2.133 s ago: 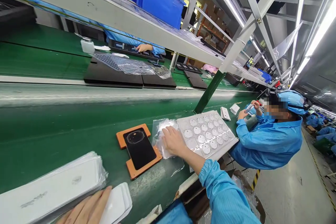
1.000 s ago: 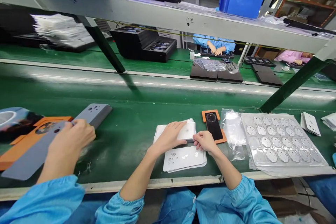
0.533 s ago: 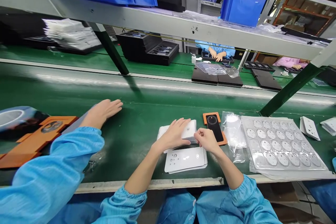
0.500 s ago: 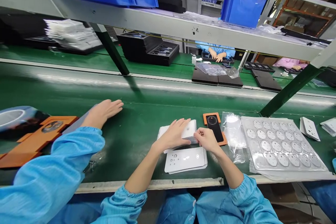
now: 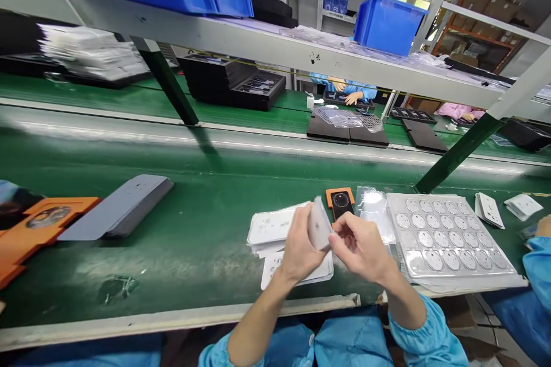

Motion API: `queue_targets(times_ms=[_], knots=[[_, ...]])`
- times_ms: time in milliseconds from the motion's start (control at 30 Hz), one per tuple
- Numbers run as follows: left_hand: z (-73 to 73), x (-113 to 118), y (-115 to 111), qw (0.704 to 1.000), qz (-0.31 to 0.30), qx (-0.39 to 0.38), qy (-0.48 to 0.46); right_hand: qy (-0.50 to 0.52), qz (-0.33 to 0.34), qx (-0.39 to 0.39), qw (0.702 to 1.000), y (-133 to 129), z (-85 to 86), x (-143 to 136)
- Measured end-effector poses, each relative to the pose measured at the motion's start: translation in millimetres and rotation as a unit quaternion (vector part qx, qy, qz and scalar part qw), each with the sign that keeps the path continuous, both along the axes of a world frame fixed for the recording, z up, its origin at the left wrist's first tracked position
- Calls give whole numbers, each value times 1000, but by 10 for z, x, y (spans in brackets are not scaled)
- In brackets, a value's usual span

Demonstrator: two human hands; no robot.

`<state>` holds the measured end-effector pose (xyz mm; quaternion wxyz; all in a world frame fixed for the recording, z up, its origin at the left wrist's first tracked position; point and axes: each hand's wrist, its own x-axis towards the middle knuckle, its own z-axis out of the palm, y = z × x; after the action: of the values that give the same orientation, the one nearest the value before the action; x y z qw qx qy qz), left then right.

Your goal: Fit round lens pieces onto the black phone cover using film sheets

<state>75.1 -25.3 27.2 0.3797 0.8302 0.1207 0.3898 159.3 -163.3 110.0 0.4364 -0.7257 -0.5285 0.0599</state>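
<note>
One white stack [image 5: 319, 223] now tilts up, gripped in our left hand [image 5: 300, 246], no longer flat on the tabletop [image 5: 193, 264], so its edges seem easier to separate. Our right hand [image 5: 365, 245] meets its four-o'clock edge; whether it pinches anything, we cannot tell.

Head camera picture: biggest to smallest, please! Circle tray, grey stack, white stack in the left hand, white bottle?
1. Circle tray
2. Grey stack
3. White stack in the left hand, partly covered
4. White bottle, which is farther away
</note>
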Motion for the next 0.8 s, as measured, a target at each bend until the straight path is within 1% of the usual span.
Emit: queue_targets(times_ms=[67,167,267,333,400,467,533,667,800], knots=[[-115,126,-309,997,-19,-63,-31,-77,-3,-50,996,-243,68,-3],[-321,318,-640,989,-65,-122,-49,-168,-7,-132,977,-523,38,26],[-537,444,-787,987,-87,-123,-58,-194,-18,-184,963,-686,-102,72],[-663,480,-819,988,-92,-108,-56,-188,-23,-191,963,-741,-213,99],[-757,487,-830,989,-99,-97,-50,-181,-22,-181,966,-767,-304,115],[-815,480,-841,989,-108,-95,-44,-185,-22,-163,969,-779,-356,118],[-845,476,-861,987,-118,-97,-42,-200,-25,-146,969,-785,-358,108],[-870,487,-927,984,-144,-100,-40,-228,-31,-124,965,-774,-259,72],[-887,496,-970,981,-144,-126,-30,-255,-44,-109,960,-745,-141,73]])
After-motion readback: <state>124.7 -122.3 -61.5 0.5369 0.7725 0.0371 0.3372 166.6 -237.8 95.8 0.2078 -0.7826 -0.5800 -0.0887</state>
